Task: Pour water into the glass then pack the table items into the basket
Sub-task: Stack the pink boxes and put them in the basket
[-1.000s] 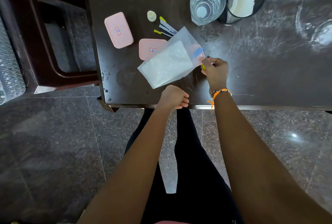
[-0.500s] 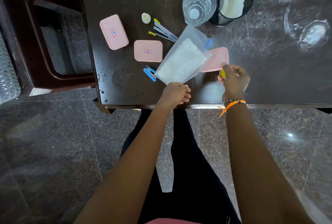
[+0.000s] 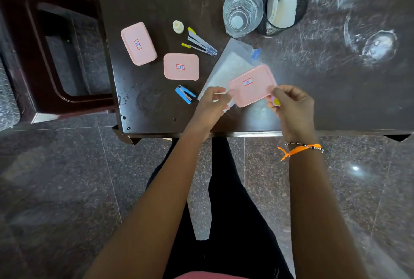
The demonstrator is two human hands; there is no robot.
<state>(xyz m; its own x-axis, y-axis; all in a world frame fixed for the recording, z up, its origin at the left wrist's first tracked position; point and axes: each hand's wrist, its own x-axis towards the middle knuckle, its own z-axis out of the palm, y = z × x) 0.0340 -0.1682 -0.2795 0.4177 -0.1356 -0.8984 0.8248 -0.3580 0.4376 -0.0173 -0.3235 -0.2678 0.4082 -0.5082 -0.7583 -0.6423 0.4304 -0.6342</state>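
A pink box (image 3: 252, 86) is held above the table edge between both hands. My left hand (image 3: 212, 102) pinches its left end and also touches the clear plastic bag (image 3: 228, 66) lying under it. My right hand (image 3: 291, 106) grips the box's right end and keeps a small yellow and pink item (image 3: 276, 101) in its fingers. Two more pink boxes (image 3: 138, 43) (image 3: 181, 67) lie to the left. A glass (image 3: 243, 12) with water stands at the back beside a black mesh basket (image 3: 272, 29) that holds white paper.
A clear stapler with yellow tips (image 3: 200, 43), a blue stapler (image 3: 185, 94) and a small cream cap (image 3: 178, 26) lie on the dark table (image 3: 336, 90). A dark wooden chair (image 3: 56, 59) stands left of the table. The floor is polished stone.
The plastic bag has been lowered onto the table. My right hand has picked up the third pink box, and my left hand has moved up and taken its other end.
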